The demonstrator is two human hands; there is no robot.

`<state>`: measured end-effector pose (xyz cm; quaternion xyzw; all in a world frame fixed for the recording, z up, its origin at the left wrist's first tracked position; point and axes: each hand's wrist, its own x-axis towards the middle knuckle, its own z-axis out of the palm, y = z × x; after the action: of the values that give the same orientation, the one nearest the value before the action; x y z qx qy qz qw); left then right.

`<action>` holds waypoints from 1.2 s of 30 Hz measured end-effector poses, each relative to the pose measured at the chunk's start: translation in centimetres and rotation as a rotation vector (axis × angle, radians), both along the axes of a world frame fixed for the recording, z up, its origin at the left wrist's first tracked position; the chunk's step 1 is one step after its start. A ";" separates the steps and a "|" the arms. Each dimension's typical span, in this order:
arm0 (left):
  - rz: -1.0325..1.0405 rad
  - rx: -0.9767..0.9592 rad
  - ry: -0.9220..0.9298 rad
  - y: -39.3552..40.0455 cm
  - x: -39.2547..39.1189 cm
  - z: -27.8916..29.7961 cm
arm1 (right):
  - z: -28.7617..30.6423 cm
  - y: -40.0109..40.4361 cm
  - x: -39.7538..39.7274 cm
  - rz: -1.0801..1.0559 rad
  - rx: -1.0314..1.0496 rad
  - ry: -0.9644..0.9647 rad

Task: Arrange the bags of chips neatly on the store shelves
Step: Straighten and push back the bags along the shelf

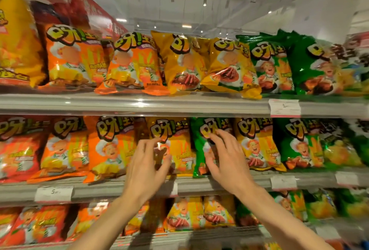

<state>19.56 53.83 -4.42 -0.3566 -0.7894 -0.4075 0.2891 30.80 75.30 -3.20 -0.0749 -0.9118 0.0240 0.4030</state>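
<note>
Our left hand (148, 162) reaches with fingers spread, fingertips against a yellow chip bag (175, 146) on the middle shelf (219, 184); our right hand (225, 158), also spread, rests on the green chip bag (199, 150) beside it. Above, the upper shelf (139, 104) holds orange, yellow and green bags upright.

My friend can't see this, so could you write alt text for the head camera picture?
Two bare hands reach to the middle shelf of a store display: the left hand at a yellow chip bag, the right hand at a green chip bag. Orange, yellow and green bags fill the shelves above and below.
</note>
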 end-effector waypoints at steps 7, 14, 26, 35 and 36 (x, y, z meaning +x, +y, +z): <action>0.032 0.016 -0.167 11.6 4.3 1.3 | 0.4 10.0 4.1 -0.192 0.012 -0.023; 0.233 -0.049 -0.344 15.8 4.3 1.0 | -1.3 16.0 5.4 -0.257 0.040 -0.144; 0.124 0.073 -0.375 16.1 5.1 2.3 | -1.2 15.8 4.1 -0.160 -0.313 -0.213; 0.153 0.194 -0.428 15.1 4.4 2.6 | -1.5 16.3 3.8 -0.128 -0.401 -0.205; 0.145 0.208 -0.434 14.7 4.3 2.5 | -1.6 16.4 3.8 -0.129 -0.401 -0.205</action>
<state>23.86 68.52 -1.93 -0.1716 -0.8103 -0.5318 0.1764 34.63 91.74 -4.77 -0.2137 -0.9183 0.1712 0.2859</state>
